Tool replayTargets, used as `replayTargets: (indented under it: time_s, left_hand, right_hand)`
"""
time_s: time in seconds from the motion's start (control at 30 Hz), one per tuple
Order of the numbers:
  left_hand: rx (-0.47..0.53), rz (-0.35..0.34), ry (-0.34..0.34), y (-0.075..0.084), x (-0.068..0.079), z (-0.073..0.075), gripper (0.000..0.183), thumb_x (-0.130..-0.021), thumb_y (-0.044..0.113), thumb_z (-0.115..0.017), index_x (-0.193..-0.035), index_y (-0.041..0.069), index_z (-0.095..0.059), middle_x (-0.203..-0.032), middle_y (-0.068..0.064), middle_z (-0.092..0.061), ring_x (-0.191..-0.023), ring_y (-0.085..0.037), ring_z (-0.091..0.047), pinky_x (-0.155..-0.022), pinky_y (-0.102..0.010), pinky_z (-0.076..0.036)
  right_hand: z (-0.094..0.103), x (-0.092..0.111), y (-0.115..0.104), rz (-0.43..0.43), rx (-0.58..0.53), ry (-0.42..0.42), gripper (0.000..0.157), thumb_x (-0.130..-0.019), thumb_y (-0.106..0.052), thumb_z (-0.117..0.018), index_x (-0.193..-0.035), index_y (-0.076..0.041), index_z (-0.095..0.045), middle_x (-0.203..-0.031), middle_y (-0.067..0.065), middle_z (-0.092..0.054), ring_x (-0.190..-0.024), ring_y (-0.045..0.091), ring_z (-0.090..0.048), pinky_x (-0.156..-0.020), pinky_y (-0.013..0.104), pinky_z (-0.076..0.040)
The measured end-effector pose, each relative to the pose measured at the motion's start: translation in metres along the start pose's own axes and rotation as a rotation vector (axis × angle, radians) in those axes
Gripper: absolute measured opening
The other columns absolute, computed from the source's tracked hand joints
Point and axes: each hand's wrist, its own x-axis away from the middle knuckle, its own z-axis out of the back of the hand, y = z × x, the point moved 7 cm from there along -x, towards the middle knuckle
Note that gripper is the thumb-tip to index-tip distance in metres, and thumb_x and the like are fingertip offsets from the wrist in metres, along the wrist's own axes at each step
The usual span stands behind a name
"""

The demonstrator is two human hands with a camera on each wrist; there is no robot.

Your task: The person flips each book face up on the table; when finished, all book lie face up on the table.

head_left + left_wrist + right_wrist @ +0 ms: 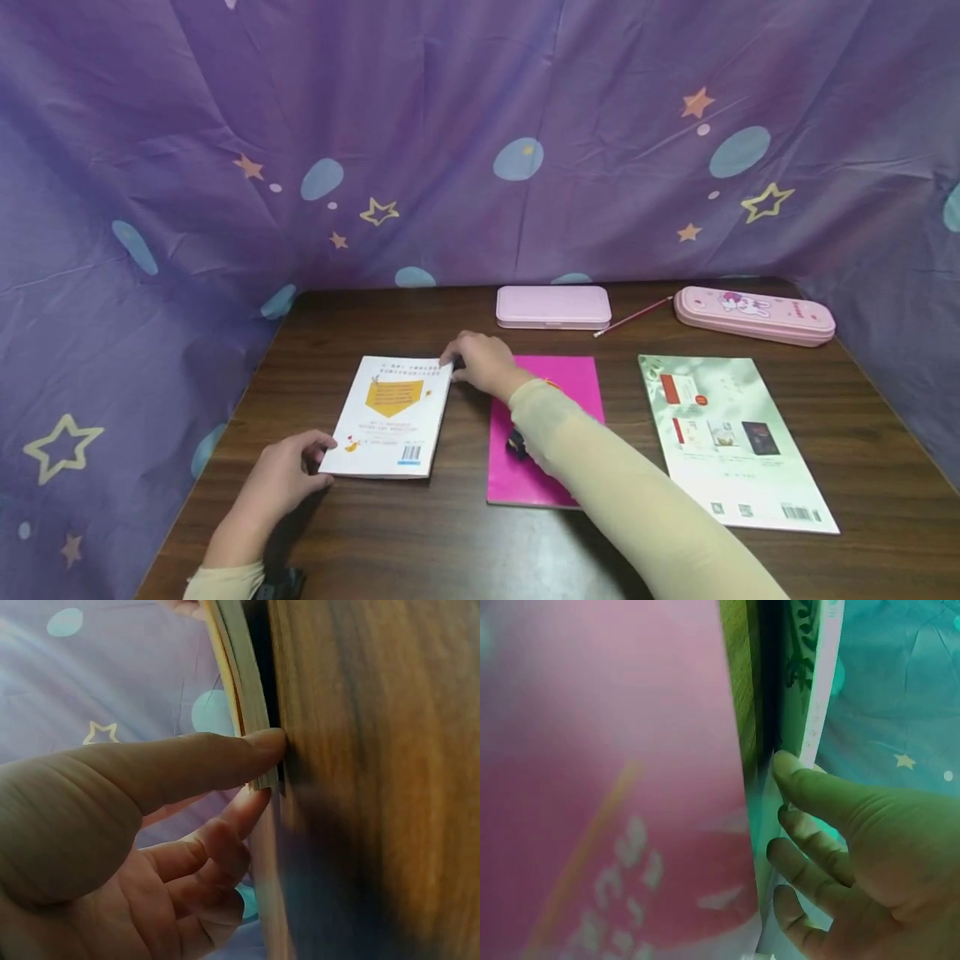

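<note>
A white paperback book (390, 429) with an orange patch and a barcode lies at the left of the table. My left hand (281, 479) pinches its near left corner. In the left wrist view, thumb and index finger meet at the corner of the page block (251, 697). The book's far right corner is held by my right hand (483, 364), whose arm reaches across a magenta book (517, 479). Thumb and fingers are at the book's spine (821, 690) in the right wrist view. Whether the book is slightly raised, I cannot tell.
A pale green magazine (731, 467) lies on the right. Along the back are a plain pink case (553, 307), a red pencil (633, 317) and a decorated pink pencil case (753, 315). Purple star-patterned cloth (450, 125) hangs behind the wooden table (405, 533).
</note>
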Motion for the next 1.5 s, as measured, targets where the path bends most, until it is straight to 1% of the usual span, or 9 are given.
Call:
replayTargets:
  time_s: [0.2,0.5,0.63,0.77,0.87,1.0,1.2,1.33,1.5]
  left_hand:
    - [-0.078,0.008,0.067,0.001,0.002,0.006,0.04,-0.069,0.012,-0.091,-0.106,0.015,-0.075,-0.091,-0.001,-0.075,-0.08,-0.021,-0.066,-0.067,-0.042,-0.049]
    - [-0.11,0.023,0.291,-0.006,0.008,0.029,0.024,-0.079,0.014,-0.087,-0.103,0.015,-0.081,-0.098,-0.011,-0.079,-0.07,-0.022,-0.068,-0.056,-0.039,-0.048]
    - [-0.052,-0.017,0.361,-0.01,0.008,0.031,0.022,-0.08,0.011,-0.087,-0.1,0.013,-0.08,-0.097,-0.008,-0.076,-0.067,-0.011,-0.057,-0.056,-0.028,-0.042]
    - [-0.02,-0.049,0.43,-0.013,0.008,0.037,0.023,-0.079,0.011,-0.088,-0.099,0.014,-0.079,-0.079,-0.001,-0.067,-0.06,-0.002,-0.046,-0.051,-0.024,-0.036]
    - [-0.018,-0.047,0.476,-0.012,0.008,0.044,0.023,-0.08,0.011,-0.088,-0.1,0.016,-0.078,-0.067,0.001,-0.058,-0.057,0.0,-0.043,-0.049,-0.025,-0.034]
    - [-0.005,-0.071,0.553,-0.007,0.008,0.055,0.022,-0.082,0.008,-0.086,-0.101,0.014,-0.077,-0.068,0.0,-0.059,-0.057,-0.001,-0.044,-0.05,-0.023,-0.035]
    - [0.14,-0.17,0.666,-0.001,0.012,0.066,0.02,-0.083,-0.003,-0.082,-0.1,0.005,-0.075,-0.082,-0.007,-0.067,-0.069,0.011,-0.047,-0.057,-0.008,-0.039]
    - [0.219,-0.261,0.75,0.006,0.015,0.073,0.02,-0.082,-0.007,-0.081,-0.099,0.001,-0.075,-0.095,-0.011,-0.073,-0.079,0.017,-0.053,-0.059,-0.004,-0.042]
    - [0.34,-0.261,0.829,0.007,0.018,0.079,0.02,-0.081,-0.007,-0.082,-0.1,0.0,-0.077,-0.093,-0.004,-0.073,-0.077,0.014,-0.058,-0.061,-0.003,-0.044]
  right_hand:
    - [0.003,0.003,0.002,-0.02,-0.038,-0.026,0.025,-0.088,-0.028,-0.082,-0.113,-0.026,-0.079,-0.12,0.0,-0.072,-0.12,0.023,-0.067,-0.098,0.048,-0.053]
    - [0.004,0.005,0.004,-0.021,-0.05,-0.016,0.027,-0.091,-0.031,-0.079,-0.116,-0.023,-0.077,-0.123,0.002,-0.072,-0.122,0.024,-0.066,-0.1,0.05,-0.051]
    - [0.008,0.006,0.005,0.017,-0.079,0.031,0.027,-0.089,-0.033,-0.081,-0.113,-0.022,-0.076,-0.119,0.002,-0.073,-0.119,0.024,-0.068,-0.098,0.05,-0.052]
    - [0.015,0.008,0.008,0.07,-0.128,0.122,0.028,-0.086,-0.033,-0.084,-0.109,-0.02,-0.076,-0.112,0.0,-0.074,-0.108,0.02,-0.07,-0.095,0.042,-0.054]
    - [0.019,0.011,0.01,0.098,-0.183,0.182,0.027,-0.086,-0.031,-0.084,-0.109,-0.018,-0.077,-0.108,0.0,-0.074,-0.098,0.018,-0.069,-0.091,0.037,-0.053]
    - [0.022,0.013,0.012,0.104,-0.263,0.217,0.023,-0.089,-0.028,-0.081,-0.11,-0.017,-0.077,-0.104,0.0,-0.072,-0.089,0.02,-0.064,-0.083,0.033,-0.051]
    - [0.027,0.016,0.011,0.112,-0.372,0.232,0.018,-0.093,-0.024,-0.077,-0.109,-0.016,-0.078,-0.098,0.003,-0.07,-0.083,0.023,-0.059,-0.075,0.032,-0.049]
    - [0.036,0.019,0.01,0.143,-0.452,0.268,0.015,-0.092,-0.019,-0.078,-0.106,-0.013,-0.078,-0.101,0.004,-0.07,-0.09,0.022,-0.062,-0.082,0.036,-0.053]
    - [0.043,0.02,0.01,0.161,-0.524,0.289,0.011,-0.094,-0.018,-0.077,-0.104,-0.013,-0.077,-0.099,0.001,-0.07,-0.089,0.015,-0.063,-0.083,0.031,-0.053]
